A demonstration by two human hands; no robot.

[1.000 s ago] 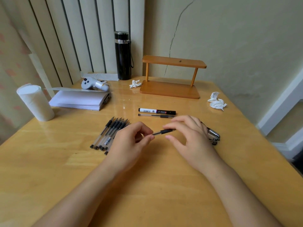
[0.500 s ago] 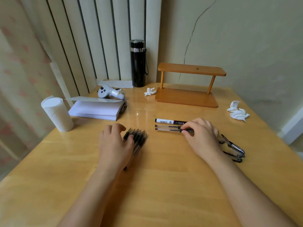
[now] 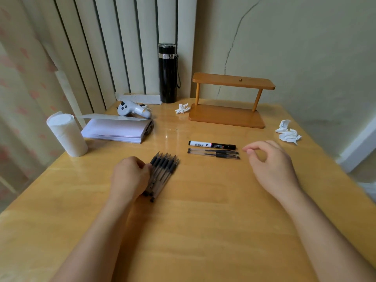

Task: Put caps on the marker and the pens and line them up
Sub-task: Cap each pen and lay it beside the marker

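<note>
Tabletop (image 3: 203,200): uncapped pens (image 3: 162,174) seemingly under left fingers (image 3: 142,165).

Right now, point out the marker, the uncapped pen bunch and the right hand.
marker (image 3: 211,144): head view, mid-barrel on the label.
uncapped pen bunch (image 3: 164,169): head view, on the dark grips.
right hand (image 3: 270,165): head view, back of the hand, empty.

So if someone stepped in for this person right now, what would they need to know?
Left hand: resting on the bundle of uncapped pens, tips pointing away; grip unclear.
Right hand: empty, open, just right of the row.
Done: capped marker and two capped pens lie parallel in a row.
Left: cap each bundled pen and add it to the row. No loose caps are visible.
</note>
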